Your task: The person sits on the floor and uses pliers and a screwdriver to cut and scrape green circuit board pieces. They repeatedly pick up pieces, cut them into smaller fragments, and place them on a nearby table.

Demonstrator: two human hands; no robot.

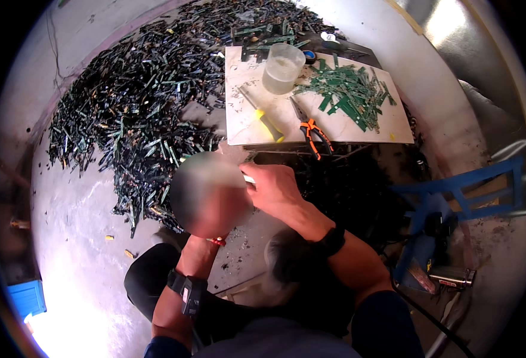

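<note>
My left hand (211, 201) is covered by a blurred disc, so its fingers and anything in them cannot be made out. Close beside it, my right hand (272, 188) pinches a small white object (248, 179) whose kind I cannot tell. Beyond the hands is a white board (254, 127). On it lie a screwdriver with a yellow handle (269, 126), needle-nose pliers with orange and black handles (310, 127) that overhang the near edge, a translucent plastic cup of liquid (283, 69) and a pile of green circuit board strips (348, 91).
A large heap of dark strips (133, 112) covers the floor at left and beyond the board. Blue tape (308, 57) sits by the cup. At right are a blue plastic frame (464, 188), a metal cylinder (453, 276) and a black cable (433, 322). A blue box (27, 297) stands far left.
</note>
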